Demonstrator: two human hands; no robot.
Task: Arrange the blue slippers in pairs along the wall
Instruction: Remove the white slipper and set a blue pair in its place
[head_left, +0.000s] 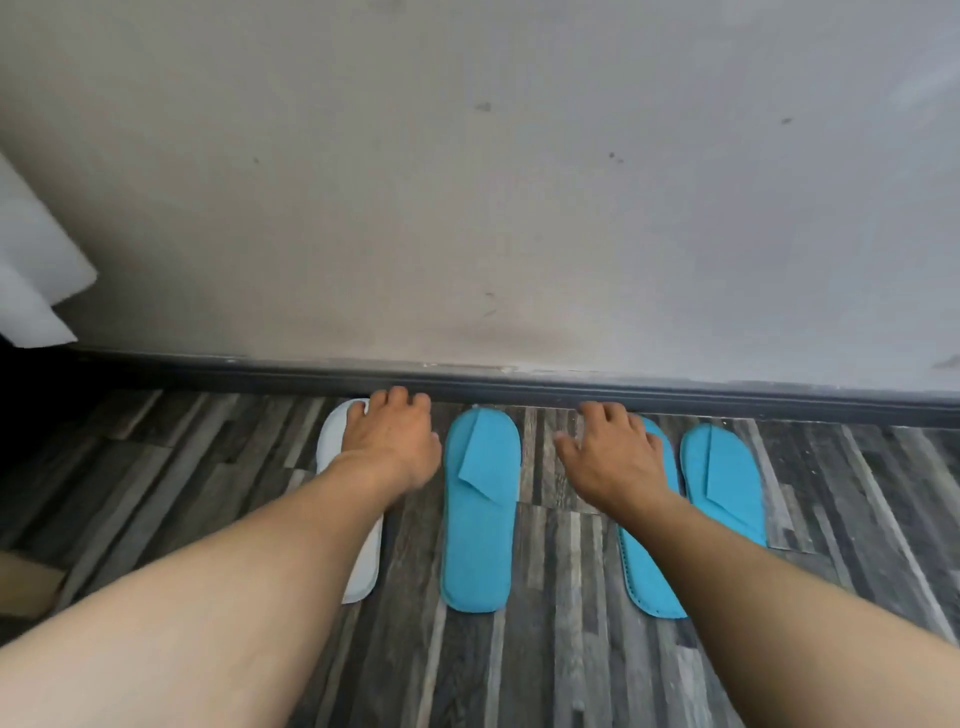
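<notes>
Several slippers lie in a row on the floor, toes at the dark baseboard (519, 387). The leftmost slipper (363, 566) shows a pale whitish face; my left hand (392, 444) rests flat on its toe end, fingers spread. Beside it lies a blue slipper (478, 551) with its strap folded flat, untouched. My right hand (615, 457) lies palm down on the toe of a third blue slipper (649, 582). A fourth blue slipper (727, 483) lies at the far right, free of both hands. Neither hand grips anything.
A grey-white wall (519, 182) rises behind the baseboard. White fabric (31, 280) hangs at the left edge. The floor (545, 665) is striped grey wood-look planks. A brown cardboard piece (26, 582) sits at the far left.
</notes>
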